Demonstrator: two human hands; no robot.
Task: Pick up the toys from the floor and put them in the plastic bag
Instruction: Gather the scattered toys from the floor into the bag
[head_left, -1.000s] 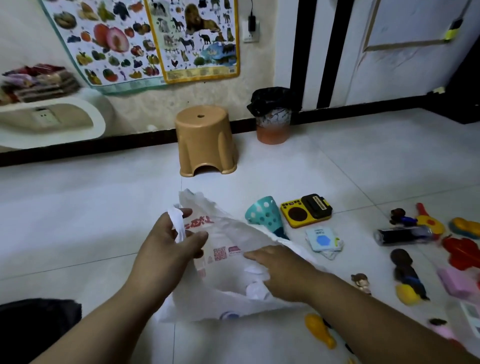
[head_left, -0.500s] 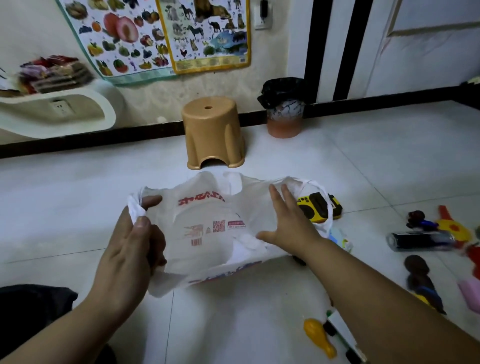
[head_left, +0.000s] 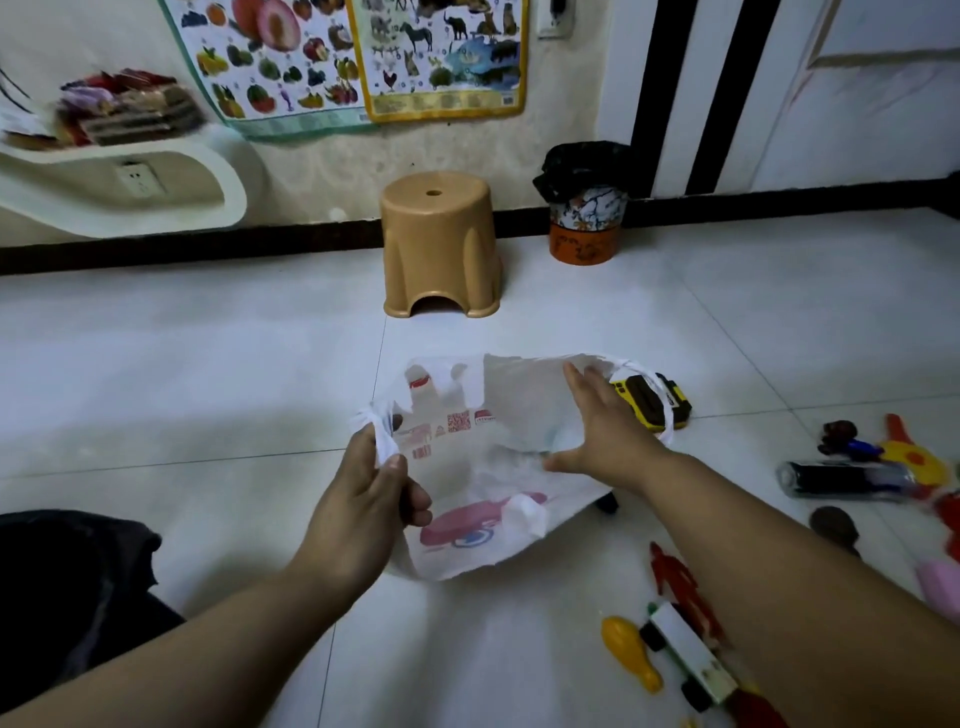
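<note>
A white plastic bag (head_left: 483, 499) with red print is held above the floor at the centre. My left hand (head_left: 363, 499) pinches its left handle. My right hand (head_left: 608, 431) is spread flat with straight fingers inside the bag's mouth, pushing its right side outward. Toys lie on the floor to the right: a yellow and black radio toy (head_left: 657, 400) behind the bag, a yellow bowling pin (head_left: 631, 652), a white toy truck (head_left: 688, 657), a red figure (head_left: 675, 577), a dark cylinder (head_left: 844, 479), a yellow and red paddle (head_left: 911, 452) and a pink toy (head_left: 940, 587).
A tan plastic stool (head_left: 439, 244) stands by the wall beyond the bag. A small bin (head_left: 584, 208) with a black liner sits to its right. A white curved shelf (head_left: 119, 182) projects from the left wall. Dark cloth (head_left: 67, 587) lies at lower left.
The bag went from crumpled on the floor to lifted and spread open. My left hand moved down-left with the handle; my right hand slid into the mouth and pushed right.
</note>
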